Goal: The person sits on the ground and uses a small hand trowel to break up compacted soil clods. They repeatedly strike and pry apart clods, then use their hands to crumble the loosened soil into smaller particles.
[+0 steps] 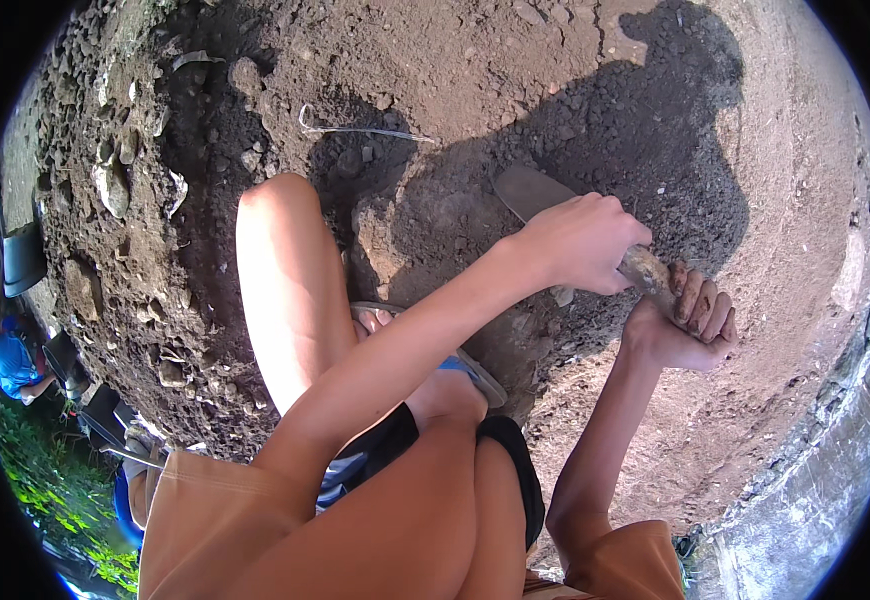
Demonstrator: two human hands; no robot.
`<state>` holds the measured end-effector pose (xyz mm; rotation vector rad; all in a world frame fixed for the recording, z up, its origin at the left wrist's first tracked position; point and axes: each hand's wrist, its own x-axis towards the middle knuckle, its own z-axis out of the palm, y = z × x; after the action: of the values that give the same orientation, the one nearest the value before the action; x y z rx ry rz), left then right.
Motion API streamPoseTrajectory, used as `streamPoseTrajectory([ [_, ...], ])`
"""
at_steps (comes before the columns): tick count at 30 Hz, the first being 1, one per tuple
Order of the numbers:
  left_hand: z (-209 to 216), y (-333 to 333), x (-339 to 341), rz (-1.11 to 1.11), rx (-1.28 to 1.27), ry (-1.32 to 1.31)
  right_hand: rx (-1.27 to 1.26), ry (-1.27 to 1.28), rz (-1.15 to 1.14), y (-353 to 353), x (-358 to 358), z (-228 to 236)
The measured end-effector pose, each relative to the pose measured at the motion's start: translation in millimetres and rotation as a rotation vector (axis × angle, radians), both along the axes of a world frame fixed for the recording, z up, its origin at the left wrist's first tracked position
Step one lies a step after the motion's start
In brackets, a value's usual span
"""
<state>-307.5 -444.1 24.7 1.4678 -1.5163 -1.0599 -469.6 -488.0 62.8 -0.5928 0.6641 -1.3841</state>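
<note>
A hand tool with a broad, flat, dull blade [528,191] and a worn, mottled handle [645,270] lies across in front of me, its rounded tip to the upper left. I cannot make out its exact kind. Around its middle, where blade and handle meet, my left hand [587,240] is closed, knuckles up. My right hand [687,318] wraps the handle's end, its fingers dirty with soil. Beneath the blade is loose dark soil [595,140] in shadow; whether the tip touches it is hard to tell.
A bent pale wire or strip [370,131] rests on the dirt ahead. My bare knee [290,215] and sandalled foot [375,318] are near the digging spot. Stones [112,185] stud the rough bank at left. Beyond it, a person in blue [17,358] is visible. Pale concrete [805,500] borders the right.
</note>
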Motion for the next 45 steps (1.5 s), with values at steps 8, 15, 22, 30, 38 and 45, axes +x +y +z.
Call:
streamPoseTrajectory([
  [8, 42, -22, -3, 0.026, 0.059, 0.137, -0.076, 0.178, 0.188, -35, 15, 65],
  [15, 40, -12, 36, 0.25, -0.005, 0.449, -0.144, 0.286, 0.242, -30, 98, 77],
  [22, -3, 0, 19, 0.177, -0.033, 0.27, -0.019, 0.224, 0.015, -14, 52, 24],
  [30, 19, -10, 19, 0.025, 0.163, 0.075, 0.116, 0.188, -0.067, -11, 23, 7],
  [38, 54, -16, 29, 0.288, -0.108, 0.453, -0.184, 0.231, 0.371, -36, 104, 107],
  [45, -11, 9, 28, 0.283, -0.021, 0.346, -0.032, 0.219, 0.106, -11, 68, 18],
])
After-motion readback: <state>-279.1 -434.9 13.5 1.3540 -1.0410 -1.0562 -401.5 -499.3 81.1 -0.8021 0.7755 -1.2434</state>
